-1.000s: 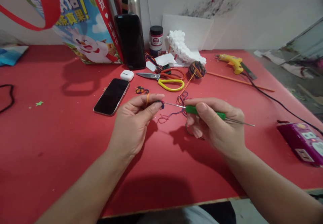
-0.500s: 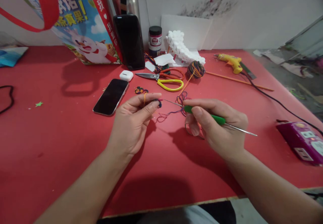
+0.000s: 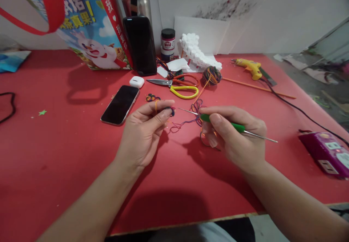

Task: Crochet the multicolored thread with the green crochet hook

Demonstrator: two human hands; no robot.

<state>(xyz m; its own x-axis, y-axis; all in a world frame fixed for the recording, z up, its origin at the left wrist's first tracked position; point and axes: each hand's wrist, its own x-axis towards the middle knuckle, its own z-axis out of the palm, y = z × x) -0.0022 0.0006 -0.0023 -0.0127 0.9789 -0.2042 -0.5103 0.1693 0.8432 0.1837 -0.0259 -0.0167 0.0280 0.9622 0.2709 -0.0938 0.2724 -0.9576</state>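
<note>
My left hand [image 3: 145, 131] pinches a small dark piece of crochet [image 3: 172, 111] between thumb and forefinger, and an orange strand loops over the forefinger. In my right hand [image 3: 231, 134] lies a crochet hook [image 3: 238, 127] with a green grip, held like a pen. Its thin metal tip points left and stands a little apart from the crochet piece. Loose multicoloured yarn [image 3: 196, 107] lies tangled on the table between and behind the hands. A strand leads from it back to a ball of yarn [image 3: 212, 75].
Behind my hands lie scissors [image 3: 174, 84], a phone [image 3: 120, 104], a white earbud case [image 3: 136, 82] and a small crocheted piece [image 3: 152, 97]. A yellow glue gun [image 3: 249, 67] and a purple power box [image 3: 325, 153] are at right. A printed bag [image 3: 92, 34] stands back left.
The hook has shifted slightly to the right, its tip a bit farther from the crochet piece, and its rear end sits a little higher. My left hand has barely moved.
</note>
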